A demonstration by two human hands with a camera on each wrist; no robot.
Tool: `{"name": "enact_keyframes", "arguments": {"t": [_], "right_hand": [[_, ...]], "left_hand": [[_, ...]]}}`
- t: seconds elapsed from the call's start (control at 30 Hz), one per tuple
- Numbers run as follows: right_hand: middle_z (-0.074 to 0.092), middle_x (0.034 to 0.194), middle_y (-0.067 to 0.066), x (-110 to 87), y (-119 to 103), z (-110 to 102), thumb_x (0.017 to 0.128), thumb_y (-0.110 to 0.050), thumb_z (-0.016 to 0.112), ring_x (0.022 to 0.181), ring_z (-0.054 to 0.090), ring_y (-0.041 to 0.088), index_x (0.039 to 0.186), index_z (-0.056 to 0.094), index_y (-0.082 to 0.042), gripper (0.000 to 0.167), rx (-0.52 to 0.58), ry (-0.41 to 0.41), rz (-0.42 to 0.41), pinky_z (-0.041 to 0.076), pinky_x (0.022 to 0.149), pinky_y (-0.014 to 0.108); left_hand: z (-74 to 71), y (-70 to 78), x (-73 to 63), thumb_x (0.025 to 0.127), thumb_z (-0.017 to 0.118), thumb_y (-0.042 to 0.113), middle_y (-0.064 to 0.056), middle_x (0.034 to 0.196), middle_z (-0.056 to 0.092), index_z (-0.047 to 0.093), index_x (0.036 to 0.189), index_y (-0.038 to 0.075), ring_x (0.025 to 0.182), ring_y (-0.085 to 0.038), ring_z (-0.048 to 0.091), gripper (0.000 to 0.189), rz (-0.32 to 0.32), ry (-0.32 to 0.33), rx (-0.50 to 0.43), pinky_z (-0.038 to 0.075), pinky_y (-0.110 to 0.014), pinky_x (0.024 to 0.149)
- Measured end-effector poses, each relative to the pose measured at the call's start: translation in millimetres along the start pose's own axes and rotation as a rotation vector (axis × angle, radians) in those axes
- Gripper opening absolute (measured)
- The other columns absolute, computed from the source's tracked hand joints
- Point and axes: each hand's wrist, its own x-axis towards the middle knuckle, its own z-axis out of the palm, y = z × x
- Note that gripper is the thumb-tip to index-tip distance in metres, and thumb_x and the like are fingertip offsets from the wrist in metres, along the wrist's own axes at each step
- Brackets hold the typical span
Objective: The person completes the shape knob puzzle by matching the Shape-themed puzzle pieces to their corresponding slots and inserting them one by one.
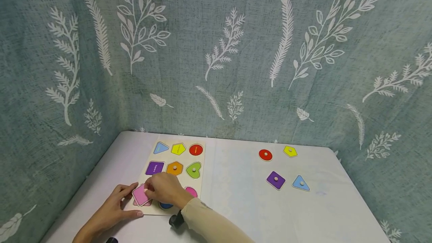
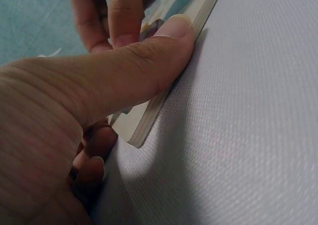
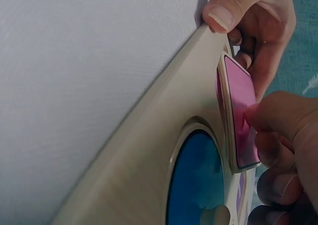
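A cream shape-puzzle board point(image 1: 177, 198) lies at the left of the table. My left hand point(image 1: 113, 207) grips its near left corner, thumb at the front edge and fingers along the left side. My right hand point(image 1: 167, 189) pinches a pink four-sided puzzle piece point(image 1: 140, 195) by its knob. The piece sits askew over a pink recess point(image 1: 147, 203), raised and tilted in the right wrist view. An orange hexagon point(image 1: 174, 168), a green heart point(image 1: 194, 170) and a blue piece point(image 3: 196, 175) with knobs sit in the board. My right hand and forearm hide part of the board.
Right of the board lie a red circle piece point(image 1: 265, 155), a yellow pentagon piece point(image 1: 290, 151), a purple square piece point(image 1: 275, 180) and a light blue triangle piece point(image 1: 301, 183), knobs up. Leaf-patterned green cloth point(image 1: 222, 48) stands behind and beside the white table point(image 1: 236, 213).
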Motion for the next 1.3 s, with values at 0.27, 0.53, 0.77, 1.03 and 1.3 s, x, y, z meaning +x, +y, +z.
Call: {"name": "enact_keyframes", "arguments": {"t": [0.27,0.53,0.77,1.03,1.3], "right_hand": [[0.052,0.066,-0.02,2.0,1,-2,0.094,-0.03,0.075,0.063,0.045,-0.006,0.101,0.08,-0.028,0.008,0.014,-0.011,-0.017,0.035,0.056,0.009],[0.05,0.064,-0.018,3.5,1,0,0.095,-0.033,0.075,0.06,0.044,-0.005,0.106,0.079,-0.027,0.013,0.055,-0.042,-0.027,0.034,0.053,0.011],[0.051,0.065,-0.019,-0.2,0,9,0.093,-0.045,0.076,0.062,0.045,-0.003,0.099,0.075,-0.027,0.019,0.081,-0.003,0.084,0.035,0.058,0.011],[0.051,0.066,-0.018,0.1,-4,8,0.096,-0.038,0.074,0.064,0.046,-0.003,0.094,0.074,-0.025,0.014,0.079,0.022,0.093,0.035,0.061,0.01],[0.053,0.065,-0.02,3.1,-6,9,0.097,-0.038,0.073,0.064,0.047,-0.004,0.099,0.077,-0.027,0.012,0.055,-0.016,0.074,0.035,0.062,0.009]], "left_hand": [[-0.2,2.4,-1.3,0.075,0.092,0.04,-0.015,0.116,0.046,0.039,0.153,-0.008,0.105,-0.028,0.047,0.106,-0.027,-0.01,-0.017,0.046,-0.037,0.082],[1.0,1.4,-1.0,0.076,0.091,0.042,-0.016,0.118,0.046,0.038,0.154,-0.008,0.113,-0.033,0.051,0.107,-0.021,-0.014,-0.024,0.046,-0.057,0.097],[1.2,-0.2,-0.6,0.076,0.091,0.042,-0.016,0.118,0.046,0.038,0.154,-0.006,0.112,-0.033,0.05,0.106,-0.02,-0.013,-0.022,0.046,-0.057,0.097],[0.7,1.3,-0.9,0.075,0.092,0.041,-0.016,0.118,0.045,0.037,0.154,-0.007,0.114,-0.034,0.05,0.108,-0.034,-0.013,-0.046,0.042,-0.06,0.101],[0.8,0.3,-0.4,0.074,0.093,0.043,-0.015,0.118,0.046,0.038,0.154,-0.008,0.11,-0.03,0.05,0.109,-0.042,-0.007,-0.026,0.045,-0.054,0.096]]}}
